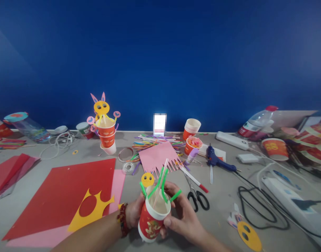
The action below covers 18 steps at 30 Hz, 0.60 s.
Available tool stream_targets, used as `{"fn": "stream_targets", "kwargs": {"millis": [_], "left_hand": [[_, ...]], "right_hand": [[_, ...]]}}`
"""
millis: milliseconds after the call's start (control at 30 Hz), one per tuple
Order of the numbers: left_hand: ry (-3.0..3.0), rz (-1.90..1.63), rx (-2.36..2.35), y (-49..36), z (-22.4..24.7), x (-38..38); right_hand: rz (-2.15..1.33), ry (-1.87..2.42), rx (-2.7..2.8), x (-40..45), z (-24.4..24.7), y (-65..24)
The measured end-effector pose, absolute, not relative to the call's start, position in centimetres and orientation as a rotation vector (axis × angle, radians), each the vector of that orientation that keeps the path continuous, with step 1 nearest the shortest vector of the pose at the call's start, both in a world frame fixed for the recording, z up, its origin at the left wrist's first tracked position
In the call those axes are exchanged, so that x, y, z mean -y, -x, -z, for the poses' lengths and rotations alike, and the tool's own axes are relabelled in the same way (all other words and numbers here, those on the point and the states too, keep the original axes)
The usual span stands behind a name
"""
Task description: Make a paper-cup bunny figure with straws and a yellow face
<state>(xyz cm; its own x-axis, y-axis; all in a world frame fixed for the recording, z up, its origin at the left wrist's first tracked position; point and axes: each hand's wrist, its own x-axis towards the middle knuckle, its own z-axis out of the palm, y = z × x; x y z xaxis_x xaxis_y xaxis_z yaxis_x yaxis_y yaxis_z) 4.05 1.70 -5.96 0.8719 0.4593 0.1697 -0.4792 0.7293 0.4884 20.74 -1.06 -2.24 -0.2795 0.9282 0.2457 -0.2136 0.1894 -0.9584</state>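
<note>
A red paper cup (150,220) with a white rim is held between my two hands, tilted with its mouth toward me. Green bent straws (163,182) stick out around its rim, and a pale straw (160,183) stands up from inside it. My left hand (135,211) grips the cup's left side; a beaded bracelet circles that wrist. Fingers of my right hand (183,213) wrap the right side, thumb on the front. A round yellow paper face (147,179) shows just behind the cup's rim. Black-handled scissors (197,200) lie right of my right hand.
Red paper (68,185) and a yellow cut-out scrap (92,210) lie left. Behind are fringed pink paper (157,155) and a decorated cup stack (107,134). At right are a blue glue gun (218,161), its looped cord, a power strip (289,203) and another yellow face (249,236).
</note>
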Motion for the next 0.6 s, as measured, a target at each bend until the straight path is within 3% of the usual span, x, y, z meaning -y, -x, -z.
{"fn": "stream_targets", "kwargs": {"millis": [600], "left_hand": [[-0.572,-0.531,0.040,-4.20,6.38,-1.56]], "right_hand": [[-1.432,0.719,1.341,1.13,2.22,-20.60]]}}
